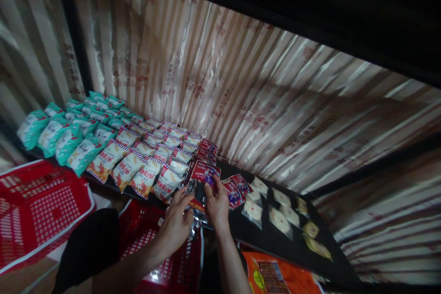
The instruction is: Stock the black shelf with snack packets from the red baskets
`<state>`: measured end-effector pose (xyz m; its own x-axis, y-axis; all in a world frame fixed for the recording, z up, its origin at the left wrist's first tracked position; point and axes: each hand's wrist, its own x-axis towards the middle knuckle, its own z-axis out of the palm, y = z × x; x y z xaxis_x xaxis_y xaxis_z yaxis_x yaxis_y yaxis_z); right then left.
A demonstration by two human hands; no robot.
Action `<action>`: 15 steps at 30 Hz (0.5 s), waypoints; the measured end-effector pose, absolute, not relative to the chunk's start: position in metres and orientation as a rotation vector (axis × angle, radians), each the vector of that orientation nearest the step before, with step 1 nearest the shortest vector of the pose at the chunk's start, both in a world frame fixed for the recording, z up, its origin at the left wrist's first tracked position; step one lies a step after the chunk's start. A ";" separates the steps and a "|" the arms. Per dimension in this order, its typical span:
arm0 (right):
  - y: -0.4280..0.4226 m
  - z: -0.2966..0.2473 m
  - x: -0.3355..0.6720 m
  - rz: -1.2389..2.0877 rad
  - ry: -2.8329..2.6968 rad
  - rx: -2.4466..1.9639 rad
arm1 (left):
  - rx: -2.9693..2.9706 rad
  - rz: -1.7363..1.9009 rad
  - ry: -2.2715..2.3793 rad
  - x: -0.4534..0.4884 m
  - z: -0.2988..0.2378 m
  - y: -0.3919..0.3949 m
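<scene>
Both of my hands are at a stack of red snack packets [203,175] on a black shelf [275,241]. My left hand [177,223] has its fingers curled against the lower left of the stack. My right hand [216,202] pinches the front packet from the right, thumb on its face. More red packets [237,189] lie just to the right of the stack.
Rows of orange-and-white packets [144,165] and teal packets [65,135] fill the shelf to the left. Clear packets of pale round items [280,220] lie to the right. Red shopping baskets [37,211] stand below left, an orange package [279,278] below right. A striped covering hangs behind.
</scene>
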<state>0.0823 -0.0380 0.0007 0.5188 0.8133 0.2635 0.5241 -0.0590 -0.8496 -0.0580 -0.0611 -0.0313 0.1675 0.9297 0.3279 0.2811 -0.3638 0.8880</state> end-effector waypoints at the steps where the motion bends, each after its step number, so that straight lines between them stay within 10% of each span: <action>1: -0.037 0.001 0.083 0.362 -1.128 -1.726 | 1.778 1.213 1.155 -0.057 -0.030 -0.061; 15: 0.001 0.013 0.102 0.235 -1.206 -1.778 | 1.951 1.141 1.151 -0.043 -0.001 -0.032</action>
<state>0.1023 0.0009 0.0132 0.4968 0.8050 0.3242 0.6246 -0.0723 -0.7776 -0.0426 -0.0315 -0.0007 0.2560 0.8921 0.3723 0.3800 -0.4470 0.8098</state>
